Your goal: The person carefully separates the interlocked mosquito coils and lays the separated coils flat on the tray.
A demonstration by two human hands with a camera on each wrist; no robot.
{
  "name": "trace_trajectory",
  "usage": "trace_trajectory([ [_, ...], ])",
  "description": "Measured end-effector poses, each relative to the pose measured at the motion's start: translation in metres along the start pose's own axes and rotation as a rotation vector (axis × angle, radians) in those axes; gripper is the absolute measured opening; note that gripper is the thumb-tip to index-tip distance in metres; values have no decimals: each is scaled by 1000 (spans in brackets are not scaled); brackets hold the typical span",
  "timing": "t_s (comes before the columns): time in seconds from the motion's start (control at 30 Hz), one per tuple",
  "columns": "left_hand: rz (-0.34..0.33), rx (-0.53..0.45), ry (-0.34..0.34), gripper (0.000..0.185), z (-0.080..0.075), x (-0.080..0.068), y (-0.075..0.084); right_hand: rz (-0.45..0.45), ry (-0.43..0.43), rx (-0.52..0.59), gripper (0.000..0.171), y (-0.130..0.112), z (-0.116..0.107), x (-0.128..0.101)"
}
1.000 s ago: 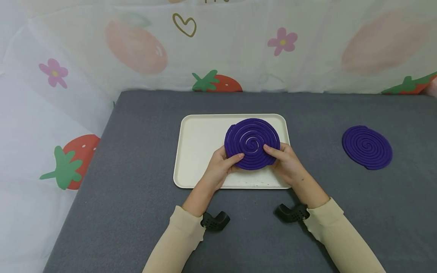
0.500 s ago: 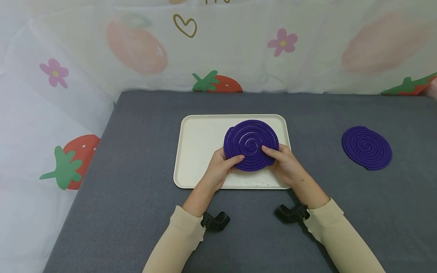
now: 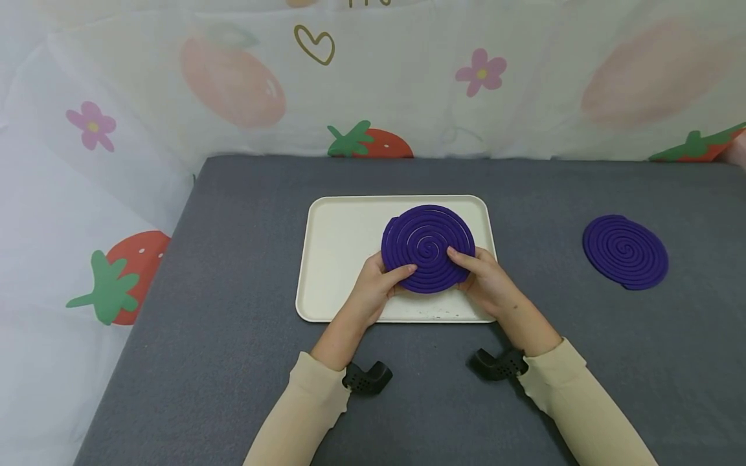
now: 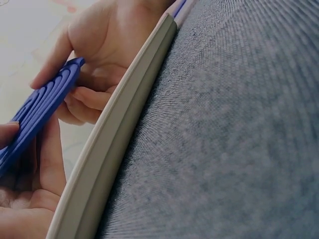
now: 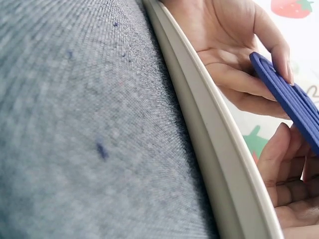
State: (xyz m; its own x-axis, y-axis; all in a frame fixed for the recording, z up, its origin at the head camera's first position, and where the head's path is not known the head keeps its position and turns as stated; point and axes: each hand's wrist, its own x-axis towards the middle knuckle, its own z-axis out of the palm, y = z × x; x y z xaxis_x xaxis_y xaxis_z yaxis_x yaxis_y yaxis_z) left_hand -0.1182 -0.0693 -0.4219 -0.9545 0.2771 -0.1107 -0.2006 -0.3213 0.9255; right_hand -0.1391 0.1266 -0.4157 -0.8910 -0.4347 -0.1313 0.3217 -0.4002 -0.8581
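Note:
A purple spiral coil (image 3: 427, 243) is held tilted just above a cream tray (image 3: 344, 246) on the grey table. My left hand (image 3: 379, 281) pinches its near-left edge, thumb on top and fingers beneath. At the near-right edge my right hand (image 3: 485, 275) pinches it the same way. The left wrist view shows the coil (image 4: 45, 109) edge-on between both hands, above the tray rim (image 4: 119, 124). In the right wrist view the coil (image 5: 289, 94) is lifted off the tray rim (image 5: 209, 124). A second purple coil (image 3: 625, 251) lies flat on the table, far right.
The grey cloth-covered table (image 3: 233, 336) is walled at the back and left by a fruit-print curtain (image 3: 233, 84). Small crumbs lie on the tray's near edge (image 3: 431, 315). Bare cloth stretches on both sides of the tray and in front of it.
The coil has shifted a touch left and lower over the tray. Both hands keep the same pinch on it; the second coil has not moved.

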Motion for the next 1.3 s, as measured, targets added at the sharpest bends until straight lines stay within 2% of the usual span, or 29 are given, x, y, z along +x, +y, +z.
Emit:
trace_trajectory([
  [0.63,-11,7,-42,50,-2,-1,-1,19,-30,23,20,2,-3,1],
  [1.1,-21,26,-36,51,-1,0,-1,2,-57,45,25,2,-4,0],
  [1.3,-25,34,-27,50,-1,1,-2,6,-65,47,21,3,-4,1],
])
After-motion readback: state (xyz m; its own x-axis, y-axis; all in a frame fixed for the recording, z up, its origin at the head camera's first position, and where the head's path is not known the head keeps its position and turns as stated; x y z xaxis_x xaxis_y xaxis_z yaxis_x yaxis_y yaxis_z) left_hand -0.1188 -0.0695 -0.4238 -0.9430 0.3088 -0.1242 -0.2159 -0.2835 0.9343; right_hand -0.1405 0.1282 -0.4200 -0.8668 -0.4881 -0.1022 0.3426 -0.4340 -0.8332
